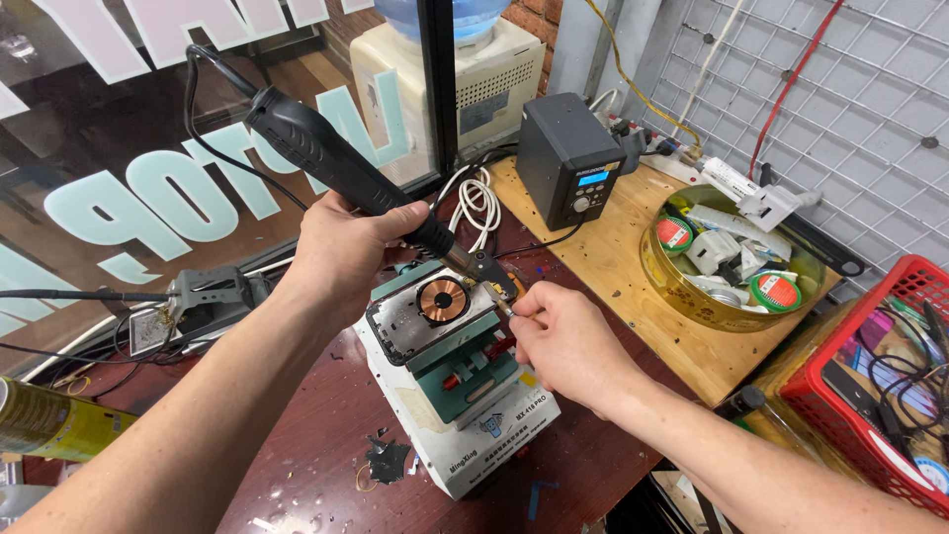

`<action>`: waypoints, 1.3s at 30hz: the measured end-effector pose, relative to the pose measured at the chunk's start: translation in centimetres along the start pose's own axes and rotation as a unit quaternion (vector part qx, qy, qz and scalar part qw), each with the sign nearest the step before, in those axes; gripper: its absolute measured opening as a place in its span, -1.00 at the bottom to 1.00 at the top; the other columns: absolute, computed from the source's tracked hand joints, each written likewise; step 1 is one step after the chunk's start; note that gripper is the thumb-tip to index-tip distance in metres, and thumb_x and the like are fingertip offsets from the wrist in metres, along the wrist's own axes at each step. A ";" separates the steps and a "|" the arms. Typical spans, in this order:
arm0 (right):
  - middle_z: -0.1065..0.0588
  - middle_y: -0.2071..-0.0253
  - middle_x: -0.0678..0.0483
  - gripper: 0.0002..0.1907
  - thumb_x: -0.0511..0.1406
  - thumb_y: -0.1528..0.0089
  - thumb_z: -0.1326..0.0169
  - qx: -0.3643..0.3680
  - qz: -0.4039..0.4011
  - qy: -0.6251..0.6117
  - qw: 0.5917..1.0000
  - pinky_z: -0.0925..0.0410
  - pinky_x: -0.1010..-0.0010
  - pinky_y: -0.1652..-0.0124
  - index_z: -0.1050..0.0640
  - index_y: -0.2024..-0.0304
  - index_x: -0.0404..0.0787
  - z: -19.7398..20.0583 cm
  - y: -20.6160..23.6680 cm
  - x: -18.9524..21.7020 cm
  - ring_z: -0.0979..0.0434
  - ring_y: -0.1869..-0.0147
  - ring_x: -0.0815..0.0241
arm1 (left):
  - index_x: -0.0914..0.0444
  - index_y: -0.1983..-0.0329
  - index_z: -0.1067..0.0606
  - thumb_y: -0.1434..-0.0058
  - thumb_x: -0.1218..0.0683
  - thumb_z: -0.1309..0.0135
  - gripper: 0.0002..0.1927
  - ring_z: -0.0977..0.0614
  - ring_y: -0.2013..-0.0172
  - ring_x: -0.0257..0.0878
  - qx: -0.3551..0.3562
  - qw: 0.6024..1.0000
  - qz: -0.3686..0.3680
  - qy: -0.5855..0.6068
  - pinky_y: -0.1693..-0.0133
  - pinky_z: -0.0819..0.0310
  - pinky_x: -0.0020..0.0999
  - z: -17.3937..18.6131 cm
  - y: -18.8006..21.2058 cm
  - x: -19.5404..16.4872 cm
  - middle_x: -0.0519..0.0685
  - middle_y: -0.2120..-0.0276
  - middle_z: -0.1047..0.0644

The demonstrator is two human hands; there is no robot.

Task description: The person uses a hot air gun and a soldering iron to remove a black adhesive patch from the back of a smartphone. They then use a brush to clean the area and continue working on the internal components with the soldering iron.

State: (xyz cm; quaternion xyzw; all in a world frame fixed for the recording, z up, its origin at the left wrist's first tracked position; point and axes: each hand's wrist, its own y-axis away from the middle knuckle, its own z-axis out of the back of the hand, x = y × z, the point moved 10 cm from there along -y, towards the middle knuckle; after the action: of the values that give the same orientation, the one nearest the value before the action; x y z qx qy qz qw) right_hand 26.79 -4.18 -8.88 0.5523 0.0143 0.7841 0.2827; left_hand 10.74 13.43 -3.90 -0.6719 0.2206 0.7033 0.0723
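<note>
Hot-air handle, black and long, sits clamped in our left hand, fingers wrapped round its lower part; its cord runs up and away to the left, and its metal nozzle points down to the right of our grip. Far left of that hand lies a yellow-green can, and nearer it a small metal clamp stand with thin wires. Just below and right of our left hand we see the opened phone back with its copper-coloured coil, held in a teal fixture on a white base. The nozzle tip hovers just above the phone's upper right corner. Our right hand is pinched shut on a thin tool; we cannot tell what kind, and its tip meets the same corner, just under the nozzle. Beyond our right hand stands a black control box on a wooden board. Right of it rests a round brass-coloured tin of tape rolls and scraps, then a red basket of cables.
</note>
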 end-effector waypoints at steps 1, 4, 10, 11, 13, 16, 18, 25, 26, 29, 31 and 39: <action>-0.52 0.55 0.03 -0.88 -0.32 -0.28 -0.05 0.003 0.006 -0.003 1.000 -0.26 0.43 0.62 -0.51 0.23 -0.27 0.0 0.0 0.0 -0.35 0.68 0.32 | 0.23 0.25 -0.49 -0.12 0.14 -0.33 -0.76 -0.62 0.45 -0.28 0.000 1.000 -0.004 0.010 0.44 -0.42 -0.40 -0.1 0.0 0.0 -0.03 0.38 -0.65; -0.51 0.55 0.06 -0.89 -0.33 -0.28 -0.04 0.018 0.010 -0.018 1.000 -0.16 0.40 0.65 -0.50 0.21 -0.27 -0.4 0.2 0.0 -0.28 0.69 0.30 | 0.23 0.22 -0.50 -0.11 0.16 -0.32 -0.76 -0.66 0.40 -0.31 0.001 0.999 -0.019 0.029 0.39 -0.54 -0.42 -0.3 0.1 -0.3 -0.04 0.34 -0.65; -0.52 0.58 0.08 -0.87 -0.32 -0.29 -0.04 -0.017 0.003 0.007 1.000 -0.28 0.42 0.62 -0.52 0.20 -0.27 -0.3 0.4 -0.2 -0.39 0.67 0.32 | 0.25 0.20 -0.49 -0.13 0.14 -0.30 -0.75 -0.68 0.37 -0.28 -0.004 1.000 -0.018 -0.023 0.38 -0.52 -0.40 -0.2 0.4 -0.9 0.00 0.32 -0.67; -0.53 0.58 0.08 -0.87 -0.31 -0.29 -0.04 -0.006 0.020 0.018 1.000 -0.28 0.42 0.62 -0.52 0.20 -0.27 -0.3 0.2 0.1 -0.38 0.67 0.33 | 0.25 0.19 -0.49 -0.13 0.14 -0.30 -0.75 -0.68 0.37 -0.27 -0.006 0.999 -0.020 -0.024 0.38 -0.51 -0.39 -0.2 0.4 -1.1 0.01 0.32 -0.67; -0.54 0.57 0.09 -0.86 -0.30 -0.29 -0.05 0.010 0.053 0.038 0.998 -0.27 0.43 0.61 -0.51 0.19 -0.26 -0.2 -0.1 0.7 -0.37 0.66 0.34 | 0.26 0.18 -0.48 -0.13 0.14 -0.31 -0.74 -0.67 0.37 -0.25 0.000 0.999 -0.025 -0.020 0.39 -0.51 -0.37 -0.4 0.3 -1.2 0.01 0.32 -0.67; -0.54 0.59 0.09 -0.86 -0.30 -0.29 -0.04 -0.016 0.036 0.045 0.998 -0.32 0.44 0.60 -0.52 0.20 -0.26 -0.1 -0.3 0.0 -0.42 0.66 0.36 | 0.26 0.18 -0.49 -0.11 0.14 -0.31 -0.73 -0.66 0.38 -0.24 0.002 0.999 -0.032 -0.013 0.39 -0.50 -0.36 -0.3 0.4 -1.3 0.00 0.32 -0.66; -0.54 0.58 0.10 -0.85 -0.30 -0.29 -0.05 -0.023 0.050 0.036 0.998 -0.32 0.46 0.58 -0.53 0.21 -0.28 -0.4 -0.3 -0.1 -0.42 0.64 0.40 | 0.27 0.18 -0.51 -0.12 0.13 -0.32 -0.74 -0.65 0.38 -0.24 0.002 0.999 -0.038 -0.023 0.39 -0.49 -0.36 -0.4 0.5 -1.3 0.00 0.32 -0.67; -0.41 0.56 0.05 -0.87 -0.33 -0.27 -0.02 0.076 -0.037 -0.198 0.977 0.05 0.49 0.73 -0.46 0.17 -0.27 -0.7 -1.5 -3.1 -0.14 0.74 0.38 | 0.26 0.19 -0.49 -0.11 0.14 -0.31 -0.73 -0.66 0.40 -0.25 -0.014 1.000 -0.012 -0.025 0.42 -0.49 -0.36 0.0 0.3 -1.0 0.01 0.34 -0.66; -0.41 0.53 0.05 -0.87 -0.34 -0.29 -0.03 0.093 -0.054 -0.245 0.963 0.05 0.52 0.72 -0.46 0.16 -0.28 -0.7 -1.6 -3.5 -0.13 0.73 0.40 | 0.27 0.20 -0.49 -0.11 0.15 -0.32 -0.74 -0.66 0.40 -0.25 -0.006 0.999 -0.023 -0.024 0.43 -0.48 -0.37 -0.2 0.3 -1.2 0.01 0.34 -0.66; -0.42 0.47 0.06 -0.87 -0.34 -0.31 -0.05 0.128 -0.095 -0.360 0.919 0.05 0.58 0.70 -0.46 0.13 -0.29 -0.8 -1.8 -4.3 -0.13 0.70 0.46 | 0.27 0.20 -0.50 -0.10 0.18 -0.31 -0.75 -0.69 0.38 -0.26 0.007 0.999 -0.040 0.002 0.41 -0.55 -0.41 -0.8 -0.1 -1.6 -0.01 0.33 -0.66; -0.41 0.45 0.07 -0.87 -0.34 -0.33 -0.07 0.130 -0.113 -0.404 0.898 0.03 0.60 0.68 -0.44 0.13 -0.28 -0.9 -1.6 -4.5 -0.13 0.69 0.49 | 0.28 0.20 -0.49 -0.11 0.19 -0.30 -0.76 -0.70 0.39 -0.25 0.011 0.999 -0.042 0.020 0.40 -0.59 -0.41 -0.8 -0.1 -1.7 0.00 0.32 -0.66; -0.49 0.53 0.04 -0.85 -0.34 -0.29 -0.03 0.034 0.010 -0.100 0.994 -0.09 0.46 0.69 -0.49 0.15 -0.31 0.2 -0.1 -1.3 -0.24 0.72 0.35 | 0.28 0.21 -0.49 -0.15 0.14 -0.29 -0.77 -0.66 0.42 -0.27 -0.004 1.000 -0.017 0.000 0.43 -0.55 -0.39 0.2 0.7 -1.5 0.02 0.37 -0.65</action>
State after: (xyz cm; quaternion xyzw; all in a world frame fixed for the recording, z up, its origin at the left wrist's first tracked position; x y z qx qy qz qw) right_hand 27.30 -4.70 -9.94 0.6374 0.0075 0.7268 0.2560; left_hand 10.38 13.16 -2.27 -0.6756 0.2067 0.7030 0.0815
